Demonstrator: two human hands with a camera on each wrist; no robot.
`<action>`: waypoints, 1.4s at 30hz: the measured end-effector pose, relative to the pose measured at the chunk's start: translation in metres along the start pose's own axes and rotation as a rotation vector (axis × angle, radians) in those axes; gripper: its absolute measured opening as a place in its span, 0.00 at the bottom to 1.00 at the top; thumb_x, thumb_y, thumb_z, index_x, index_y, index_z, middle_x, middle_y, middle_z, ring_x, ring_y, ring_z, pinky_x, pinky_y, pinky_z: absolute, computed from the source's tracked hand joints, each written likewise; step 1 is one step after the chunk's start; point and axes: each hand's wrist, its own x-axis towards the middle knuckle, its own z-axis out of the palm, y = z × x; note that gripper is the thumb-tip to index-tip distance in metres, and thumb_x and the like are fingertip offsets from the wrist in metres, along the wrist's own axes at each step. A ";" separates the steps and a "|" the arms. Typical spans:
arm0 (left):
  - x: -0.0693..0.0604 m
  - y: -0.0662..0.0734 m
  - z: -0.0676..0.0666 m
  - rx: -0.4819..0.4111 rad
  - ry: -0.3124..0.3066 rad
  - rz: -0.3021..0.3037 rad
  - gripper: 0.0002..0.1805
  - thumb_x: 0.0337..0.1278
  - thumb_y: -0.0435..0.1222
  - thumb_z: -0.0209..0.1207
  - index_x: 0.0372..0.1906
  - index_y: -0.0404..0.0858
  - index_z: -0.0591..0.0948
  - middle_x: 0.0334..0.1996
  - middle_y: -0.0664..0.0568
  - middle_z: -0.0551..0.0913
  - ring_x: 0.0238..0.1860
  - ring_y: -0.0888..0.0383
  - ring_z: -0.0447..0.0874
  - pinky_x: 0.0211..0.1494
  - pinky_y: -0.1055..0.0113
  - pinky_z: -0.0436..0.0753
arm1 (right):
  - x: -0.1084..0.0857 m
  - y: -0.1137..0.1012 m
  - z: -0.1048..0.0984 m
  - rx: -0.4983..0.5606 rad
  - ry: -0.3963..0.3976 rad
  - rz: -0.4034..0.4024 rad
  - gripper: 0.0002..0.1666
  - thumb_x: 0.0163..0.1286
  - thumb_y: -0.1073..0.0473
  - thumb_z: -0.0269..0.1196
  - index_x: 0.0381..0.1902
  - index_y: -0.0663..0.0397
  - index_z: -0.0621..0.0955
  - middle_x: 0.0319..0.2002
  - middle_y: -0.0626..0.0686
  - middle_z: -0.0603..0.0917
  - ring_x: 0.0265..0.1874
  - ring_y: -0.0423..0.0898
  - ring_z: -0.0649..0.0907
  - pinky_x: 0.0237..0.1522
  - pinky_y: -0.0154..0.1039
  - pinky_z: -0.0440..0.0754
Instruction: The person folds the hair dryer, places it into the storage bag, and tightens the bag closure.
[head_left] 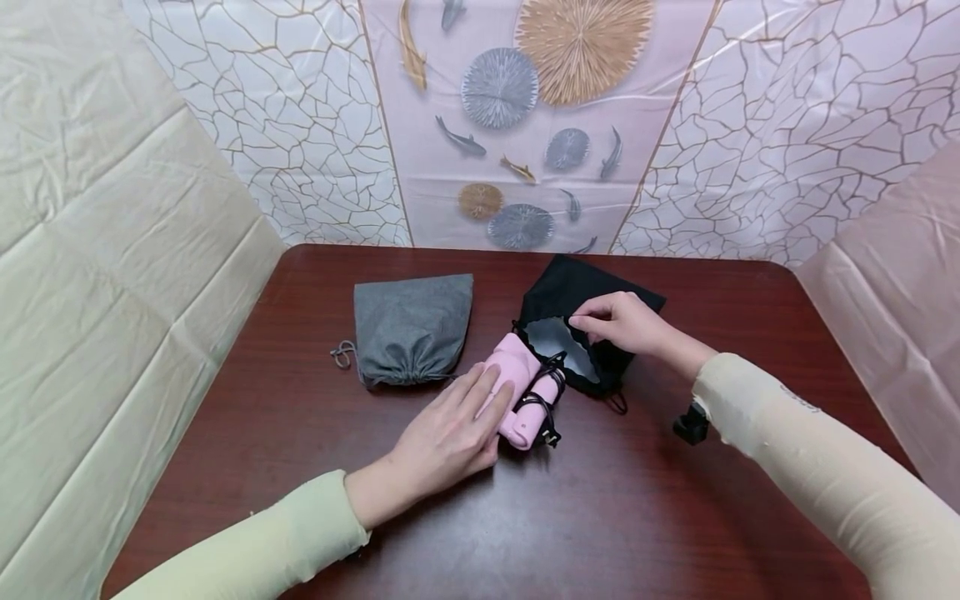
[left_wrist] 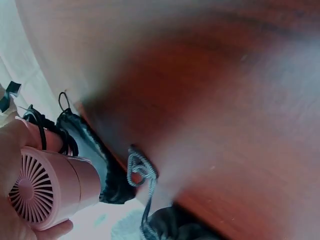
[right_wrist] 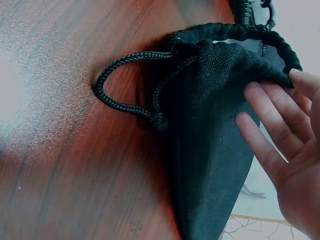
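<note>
A pink hair dryer (head_left: 513,358) with a folded handle lies mid-table, a black cord (head_left: 536,400) wound about the handle. My left hand (head_left: 446,433) holds its body from the left, fingers laid over it. The round slotted grille (left_wrist: 30,190) faces the left wrist camera. Just beyond the dryer is a black drawstring bag (head_left: 573,287), its mouth spread and pale grey lining showing. The dryer's front end is at this mouth; whether it is inside, I cannot tell. My right hand (head_left: 630,323) pinches the bag's rim between thumb and index finger, other fingers against the cloth (right_wrist: 215,150).
A grey drawstring bag (head_left: 412,325) lies at the back left of the dark red table (head_left: 600,517), its mouth gathered and its cord (head_left: 343,354) looped out to the left. A patterned curtain (head_left: 300,125) hangs behind the table, with pale cloth on both sides.
</note>
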 end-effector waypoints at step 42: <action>0.039 -0.006 0.042 0.121 0.052 0.152 0.34 0.55 0.45 0.68 0.65 0.31 0.81 0.62 0.36 0.84 0.64 0.39 0.84 0.66 0.53 0.84 | -0.009 -0.023 -0.008 -0.106 -0.053 -0.180 0.08 0.79 0.57 0.67 0.45 0.53 0.91 0.32 0.48 0.90 0.27 0.40 0.86 0.35 0.40 0.83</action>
